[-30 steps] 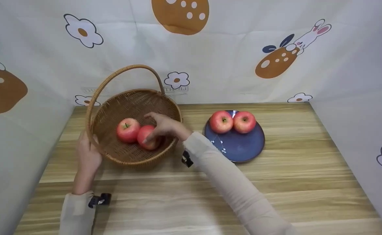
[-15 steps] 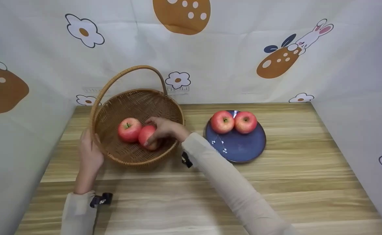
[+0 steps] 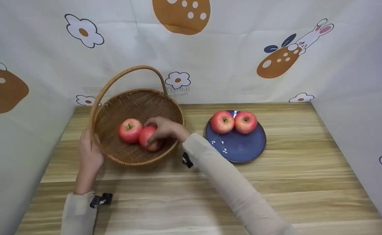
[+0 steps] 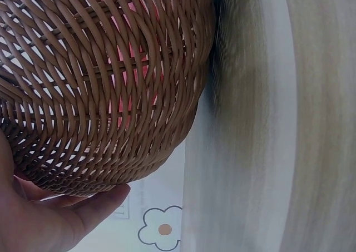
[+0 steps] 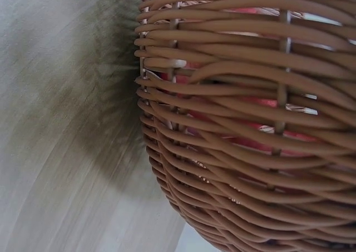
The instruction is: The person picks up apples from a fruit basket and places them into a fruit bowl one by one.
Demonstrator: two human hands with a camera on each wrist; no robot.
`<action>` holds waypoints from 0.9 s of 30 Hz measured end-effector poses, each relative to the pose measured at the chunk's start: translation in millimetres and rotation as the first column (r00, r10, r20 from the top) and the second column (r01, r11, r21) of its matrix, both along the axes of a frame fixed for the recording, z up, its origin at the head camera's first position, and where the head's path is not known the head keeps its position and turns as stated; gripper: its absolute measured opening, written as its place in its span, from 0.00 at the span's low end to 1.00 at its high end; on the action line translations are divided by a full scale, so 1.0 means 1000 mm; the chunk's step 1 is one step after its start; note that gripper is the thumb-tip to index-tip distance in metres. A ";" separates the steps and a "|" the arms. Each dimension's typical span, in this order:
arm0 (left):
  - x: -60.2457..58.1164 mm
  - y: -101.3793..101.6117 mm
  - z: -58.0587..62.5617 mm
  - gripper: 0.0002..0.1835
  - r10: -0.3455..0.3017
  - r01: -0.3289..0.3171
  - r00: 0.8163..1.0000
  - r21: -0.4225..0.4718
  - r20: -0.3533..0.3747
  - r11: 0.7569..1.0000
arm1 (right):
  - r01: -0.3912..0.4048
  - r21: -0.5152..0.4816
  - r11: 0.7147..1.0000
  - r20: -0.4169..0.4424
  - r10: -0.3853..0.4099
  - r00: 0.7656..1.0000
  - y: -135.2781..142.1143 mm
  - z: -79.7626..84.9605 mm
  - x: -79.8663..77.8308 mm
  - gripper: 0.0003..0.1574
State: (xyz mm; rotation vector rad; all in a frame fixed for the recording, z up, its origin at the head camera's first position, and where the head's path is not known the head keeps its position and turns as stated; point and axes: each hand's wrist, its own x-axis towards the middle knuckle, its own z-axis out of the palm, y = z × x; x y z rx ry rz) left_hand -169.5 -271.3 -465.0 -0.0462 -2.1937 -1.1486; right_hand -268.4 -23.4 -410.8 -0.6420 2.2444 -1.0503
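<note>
A brown wicker basket [image 3: 138,160] with a tall arched handle stands at the left, tipped so its opening faces me. Inside it, two red apples lie side by side. My right hand [image 3: 166,128] reaches over the basket's right rim and grips the right apple [image 3: 147,136], thumb on its front and fingers over its far side. The left apple [image 3: 130,131] sits right against it, stem up. At the left rim, my left hand [image 3: 91,156] holds the basket. In the left wrist view, that hand [image 4: 50,218] cups the woven wall; the right wrist view shows only weave, with red behind it.
To the right, a dark blue plate [image 3: 239,147] carries two more red apples [image 3: 222,122] along its far edge. A wood-grain table [image 3: 164,202] lies under everything. Patterned cloth walls [image 3: 230,65] rise behind the table and at both sides.
The fingers of my right hand have come down and drawn in around the right apple. My left hand stays at the basket's rim, and the plate has not moved.
</note>
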 end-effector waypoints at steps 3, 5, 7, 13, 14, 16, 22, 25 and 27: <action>0.001 0.001 0.001 0.20 0.003 -0.003 1.000 0.000 0.010 1.000 | 0.012 -0.025 1.000 0.017 -0.011 1.000 0.001 0.001 0.000 0.38; 0.001 0.001 0.002 0.20 0.003 -0.003 1.000 0.003 0.018 1.000 | 0.014 -0.039 0.999 0.022 -0.013 1.000 0.002 0.001 0.000 0.37; 0.001 0.002 0.003 0.20 0.006 -0.006 1.000 0.002 0.024 1.000 | 0.016 -0.047 0.999 0.018 -0.015 1.000 0.002 0.001 0.000 0.37; -0.001 -0.002 0.000 0.20 -0.016 0.016 1.000 0.009 0.010 1.000 | 0.002 -0.052 0.999 -0.010 -0.002 1.000 0.002 0.002 0.000 0.39; -0.001 -0.003 -0.001 0.21 -0.023 0.023 1.000 0.012 0.006 1.000 | -0.004 -0.048 0.999 -0.017 0.003 1.000 0.002 0.002 0.000 0.39; -0.002 -0.003 -0.001 0.23 -0.037 0.037 0.999 0.020 -0.001 0.999 | -0.015 -0.045 0.999 -0.030 0.013 0.999 0.002 0.003 0.000 0.38; -0.004 -0.005 -0.006 0.23 -0.032 0.033 0.999 0.021 -0.018 0.999 | -0.048 -0.070 0.996 -0.035 0.046 0.998 0.004 0.003 -0.001 0.38; -0.002 -0.001 0.001 0.21 -0.034 0.034 0.999 0.015 -0.006 0.999 | -0.065 -0.079 0.995 -0.044 0.061 0.997 0.005 0.004 -0.001 0.37; -0.002 -0.001 0.002 0.20 -0.036 0.036 0.999 0.020 0.004 0.999 | -0.074 -0.088 0.993 -0.049 0.070 0.996 0.006 0.006 -0.001 0.37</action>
